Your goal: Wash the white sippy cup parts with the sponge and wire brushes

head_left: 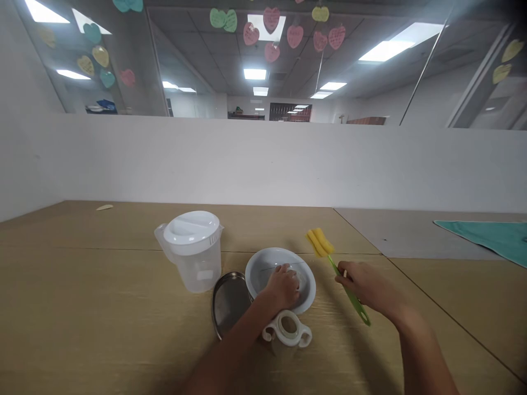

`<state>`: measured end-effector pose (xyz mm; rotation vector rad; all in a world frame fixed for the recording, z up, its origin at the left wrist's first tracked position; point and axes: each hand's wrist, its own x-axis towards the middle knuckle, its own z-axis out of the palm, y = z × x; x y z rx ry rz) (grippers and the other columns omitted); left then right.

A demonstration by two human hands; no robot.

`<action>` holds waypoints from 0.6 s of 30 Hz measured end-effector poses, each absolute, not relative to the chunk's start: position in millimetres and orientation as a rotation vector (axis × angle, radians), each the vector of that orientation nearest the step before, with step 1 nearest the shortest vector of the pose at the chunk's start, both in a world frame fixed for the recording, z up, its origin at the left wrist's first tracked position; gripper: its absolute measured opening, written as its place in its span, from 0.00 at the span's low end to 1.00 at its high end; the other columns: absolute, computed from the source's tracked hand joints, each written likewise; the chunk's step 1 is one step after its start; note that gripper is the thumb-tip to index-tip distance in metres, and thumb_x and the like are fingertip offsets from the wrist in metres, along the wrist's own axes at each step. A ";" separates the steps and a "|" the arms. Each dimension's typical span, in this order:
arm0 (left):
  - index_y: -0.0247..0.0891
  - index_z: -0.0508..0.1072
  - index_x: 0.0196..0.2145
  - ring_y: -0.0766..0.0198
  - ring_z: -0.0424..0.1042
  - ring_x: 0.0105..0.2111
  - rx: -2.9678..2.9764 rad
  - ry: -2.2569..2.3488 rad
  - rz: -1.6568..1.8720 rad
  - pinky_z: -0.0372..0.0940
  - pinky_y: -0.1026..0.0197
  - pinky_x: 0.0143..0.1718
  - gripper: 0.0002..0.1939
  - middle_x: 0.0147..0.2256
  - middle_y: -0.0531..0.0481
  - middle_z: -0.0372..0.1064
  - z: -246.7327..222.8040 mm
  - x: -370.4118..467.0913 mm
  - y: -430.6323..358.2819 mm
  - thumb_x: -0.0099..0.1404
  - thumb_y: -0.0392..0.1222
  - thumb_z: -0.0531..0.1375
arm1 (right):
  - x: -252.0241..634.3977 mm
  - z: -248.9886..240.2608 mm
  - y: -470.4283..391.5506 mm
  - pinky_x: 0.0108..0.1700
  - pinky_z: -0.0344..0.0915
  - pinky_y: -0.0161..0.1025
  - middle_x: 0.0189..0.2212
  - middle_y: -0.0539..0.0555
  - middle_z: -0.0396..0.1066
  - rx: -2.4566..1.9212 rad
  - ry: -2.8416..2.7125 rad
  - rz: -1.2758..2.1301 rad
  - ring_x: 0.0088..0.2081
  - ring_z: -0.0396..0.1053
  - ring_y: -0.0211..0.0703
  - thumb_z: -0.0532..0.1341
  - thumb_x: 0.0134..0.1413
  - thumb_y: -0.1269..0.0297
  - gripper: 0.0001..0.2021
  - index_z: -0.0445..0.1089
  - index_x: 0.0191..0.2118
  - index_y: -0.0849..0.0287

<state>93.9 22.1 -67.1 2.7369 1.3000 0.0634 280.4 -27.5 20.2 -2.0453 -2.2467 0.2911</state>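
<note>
My right hand (364,282) grips a bottle brush by its green handle (354,302). The brush's yellow sponge head (320,242) is raised over the table, right of a white bowl (252,269). Inside that bowl is my left hand (284,286), its fingers curled round something whitish and see-through that I cannot make out. Close below the bowl stands a clear baby bottle (285,348) with a white two-handled collar (288,325) and an open top. My left forearm passes over part of an oval metal tray (231,302) beside the bowl.
A clear plastic pitcher (197,269) with a white lid (192,227) stands left of the bowl. A teal cloth (489,236) lies at the far right. A small pale flat piece (104,207) is near the back left edge. A white wall (247,164) with glass above bounds the table.
</note>
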 end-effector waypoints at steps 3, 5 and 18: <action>0.35 0.75 0.40 0.44 0.47 0.60 2.727 1.297 0.030 0.43 0.42 0.59 0.14 0.51 0.43 0.66 -79.2 94.1 26.6 0.58 0.43 0.57 | 283.2 19.7 -28.3 0.25 0.43 0.35 0.23 0.52 0.67 -2.062 -2.249 0.232 0.23 0.63 0.38 0.50 0.57 0.69 0.09 0.61 0.27 0.60; 0.35 0.75 0.40 0.46 0.48 0.60 2.717 1.284 0.046 0.41 0.41 0.59 0.14 0.47 0.44 0.70 -83.1 92.2 28.1 0.58 0.44 0.57 | 285.5 17.6 -27.0 0.25 0.42 0.35 0.23 0.53 0.67 -2.059 -2.252 0.191 0.24 0.63 0.39 0.50 0.57 0.69 0.09 0.62 0.26 0.59; 0.38 0.75 0.36 0.59 0.63 0.51 2.582 1.320 0.824 0.53 0.53 0.56 0.09 0.40 0.48 0.74 -52.4 73.1 29.1 0.60 0.34 0.56 | 278.2 9.3 -21.6 0.26 0.43 0.36 0.25 0.55 0.69 -1.967 -2.311 0.153 0.28 0.66 0.43 0.48 0.59 0.66 0.11 0.63 0.28 0.59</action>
